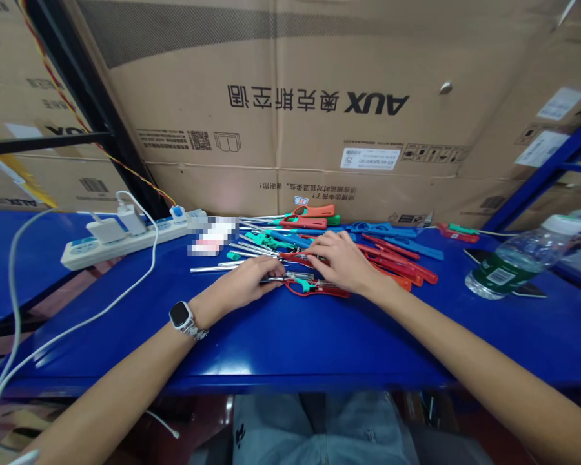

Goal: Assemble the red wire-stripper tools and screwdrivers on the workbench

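Note:
On the blue table a long-nosed gas lighter [317, 292] lies with its red handle shell open, a green trigger and silvery parts showing inside. At its front end my left hand [254, 279], with a watch on the wrist, is closed, thumb and fingers pinching its metal nozzle. Just above the handle, my right hand [343, 259] is curled with thumb and fingers drawn together; what lies between its fingertips is too small to make out. Close behind the hands is a pile of lighter parts: orange-red lighters [304, 222], red handle shells [397, 263], blue shells [407, 242] and green triggers [266, 240].
A white power strip [140, 237] with plugged chargers and cables lies on the left. At the right stands a water bottle [510, 261] beside a dark flat object [530, 290]. A large cardboard box [314, 135] walls off the back; a blue metal post [537, 174] rises right.

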A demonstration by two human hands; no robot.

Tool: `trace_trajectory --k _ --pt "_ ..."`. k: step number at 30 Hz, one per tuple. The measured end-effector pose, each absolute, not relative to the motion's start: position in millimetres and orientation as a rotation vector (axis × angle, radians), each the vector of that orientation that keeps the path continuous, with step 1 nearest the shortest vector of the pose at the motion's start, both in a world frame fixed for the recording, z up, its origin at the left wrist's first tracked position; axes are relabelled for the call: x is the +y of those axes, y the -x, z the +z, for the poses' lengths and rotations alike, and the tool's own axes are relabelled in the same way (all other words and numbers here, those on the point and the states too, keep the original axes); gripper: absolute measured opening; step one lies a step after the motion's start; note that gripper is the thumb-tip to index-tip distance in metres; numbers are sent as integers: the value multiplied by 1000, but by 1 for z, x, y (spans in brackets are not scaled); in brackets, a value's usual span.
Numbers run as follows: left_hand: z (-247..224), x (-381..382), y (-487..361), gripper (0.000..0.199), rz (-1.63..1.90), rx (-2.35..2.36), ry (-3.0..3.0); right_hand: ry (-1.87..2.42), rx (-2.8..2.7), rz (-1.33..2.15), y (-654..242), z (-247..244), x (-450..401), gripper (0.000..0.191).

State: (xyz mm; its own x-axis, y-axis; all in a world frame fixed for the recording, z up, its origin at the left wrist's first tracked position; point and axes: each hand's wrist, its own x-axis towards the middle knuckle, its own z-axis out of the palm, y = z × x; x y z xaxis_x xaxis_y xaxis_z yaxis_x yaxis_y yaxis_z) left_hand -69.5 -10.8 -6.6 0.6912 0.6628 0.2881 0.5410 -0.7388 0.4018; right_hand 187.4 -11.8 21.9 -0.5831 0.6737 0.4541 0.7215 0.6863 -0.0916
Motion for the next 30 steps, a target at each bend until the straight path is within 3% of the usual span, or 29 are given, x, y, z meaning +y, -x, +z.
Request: trace_trajectory --k 4,7,10,15,18,21,24,27,30 --pt "-1 -16 71 19 672 995 -2606 989 -2225 -115 -200 22 -23 27" --pt "14 -23 67 37 918 1013 -2561 926 -2219 -109 -204 25 -31 28" --pt "35 -27 56 39 1104 989 -2408 863 -2287 -141 -201 30 -37 27" --pt "53 -17 35 31 840 871 -2163 824 -2263 -113 -197 34 -39 21" --pt "47 -11 35 24 825 772 -2023 852 -2096 196 -199 30 -38 14" --pt "38 -10 42 21 770 725 -1973 866 -2000 682 -201 24 -37 38" --pt "33 -11 50 23 702 705 -1975 854 -1991 963 -202 21 -35 45" --pt "33 -12 54 26 663 710 -2029 870 -2032 1013 -203 22 -31 44" --pt "34 -11 58 31 685 787 -2159 898 -2181 774 -204 21 -30 39"
